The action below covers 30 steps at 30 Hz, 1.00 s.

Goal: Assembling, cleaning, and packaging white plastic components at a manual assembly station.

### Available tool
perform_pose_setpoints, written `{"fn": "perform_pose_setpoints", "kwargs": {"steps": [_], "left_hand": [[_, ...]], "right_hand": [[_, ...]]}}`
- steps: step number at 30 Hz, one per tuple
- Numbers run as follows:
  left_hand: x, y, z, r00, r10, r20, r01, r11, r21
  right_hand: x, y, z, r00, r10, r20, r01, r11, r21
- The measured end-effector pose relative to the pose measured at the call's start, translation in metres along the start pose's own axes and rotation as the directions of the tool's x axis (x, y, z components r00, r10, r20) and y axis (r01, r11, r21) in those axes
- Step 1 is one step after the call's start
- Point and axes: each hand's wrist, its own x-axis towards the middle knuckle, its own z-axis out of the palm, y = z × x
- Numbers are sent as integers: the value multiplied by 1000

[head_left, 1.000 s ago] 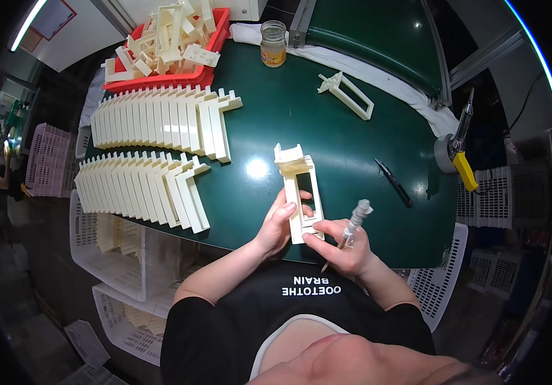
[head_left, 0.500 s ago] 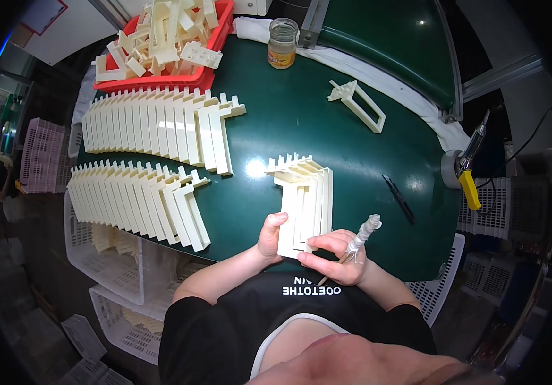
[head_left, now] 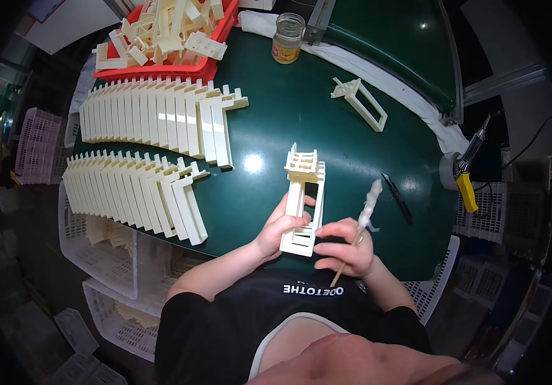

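A small stack of cream plastic frames [head_left: 294, 192], with pronged ends pointing away from me, stands over the near edge of the green table. My left hand [head_left: 276, 234] is closed around its left side, thumb across the front and a fingertip showing through the opening. In my right hand [head_left: 353, 251] is a thin wooden stick with a white wrapped tip [head_left: 369, 208], slanting up and to the right. The fingertips of that hand are by the stack's lower right edge; whether they touch it is unclear.
Two long rows of cream frames [head_left: 141, 122] lie on the green table [head_left: 250, 212] at left. Behind them is a red bin [head_left: 189, 72] of cream parts. A glass jar [head_left: 287, 42], a single frame [head_left: 367, 106], a black pen-like tool [head_left: 398, 199] and a yellow-handled tool [head_left: 466, 191] lie around.
The stack has turned, and its openings line up more. My left thumb has moved over its front. My right fingers have spread and come off its lower corner, still with the stick.
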Motion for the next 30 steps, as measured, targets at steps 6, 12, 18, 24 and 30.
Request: {"fn": "perform_pose_setpoints", "kwargs": {"steps": [6,12,18,24,30], "left_hand": [[-5,-10,0,981,-165,97,175,979,-104],[-6,-6,16,992,-104,73,107,993,-40],[-4,-20,-1,985,-125,116,120,991,54],[-5,-25,1,998,-3,57,-2,996,91],[-10,-27,-5,996,-67,62,55,983,176]], "right_hand": [[-5,5,-19,707,518,-482,-244,818,522],[-4,7,-8,903,329,-276,-151,844,514],[3,-4,-3,880,451,-149,-389,864,319],[2,-2,-8,860,449,-243,-412,891,190],[7,-1,-14,933,321,-163,-304,945,119]]}}
